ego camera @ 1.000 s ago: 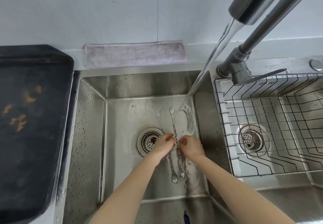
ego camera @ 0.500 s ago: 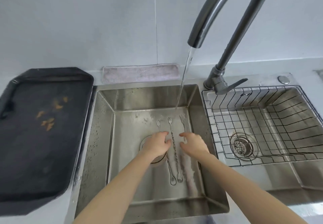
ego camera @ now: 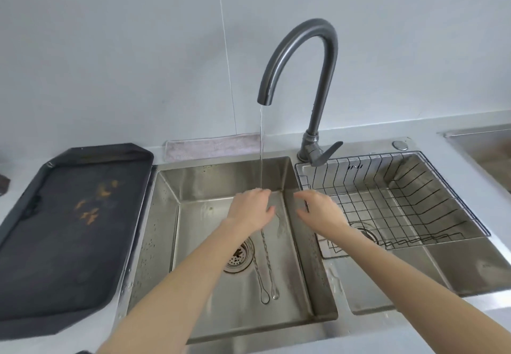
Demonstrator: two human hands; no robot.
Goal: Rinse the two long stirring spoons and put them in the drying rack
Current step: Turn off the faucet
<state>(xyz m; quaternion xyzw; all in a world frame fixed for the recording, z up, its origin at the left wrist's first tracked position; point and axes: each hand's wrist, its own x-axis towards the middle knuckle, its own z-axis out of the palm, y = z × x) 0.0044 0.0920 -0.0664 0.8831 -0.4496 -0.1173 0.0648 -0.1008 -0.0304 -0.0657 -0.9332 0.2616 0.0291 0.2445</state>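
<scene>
Biggest thing here is the steel double sink (ego camera: 166, 215). Its left basin has a round drain (ego camera: 239, 255) in the floor, and a black wire drying rack (ego camera: 414, 187) sits in the right basin with nothing in it. Left of the sink there's a dark tray (ego camera: 55, 243) on the counter with some orange crumbs on it. The gooseneck faucet (ego camera: 318, 77) is running, and a thin stream drops into the left basin right onto the fingertips of the left hand (ego camera: 251, 210). A greyish cloth (ego camera: 213, 146) lies along the back ledge. Both hands hang over the basin with fingers loose and spread, gripping nothing, the right hand (ego camera: 318, 210) just beside the left. The two long stirring spoons (ego camera: 266, 265) lie side by side on the basin floor, right next to the drain, bowls toward the near edge, their far ends hidden under the left hand.
</scene>
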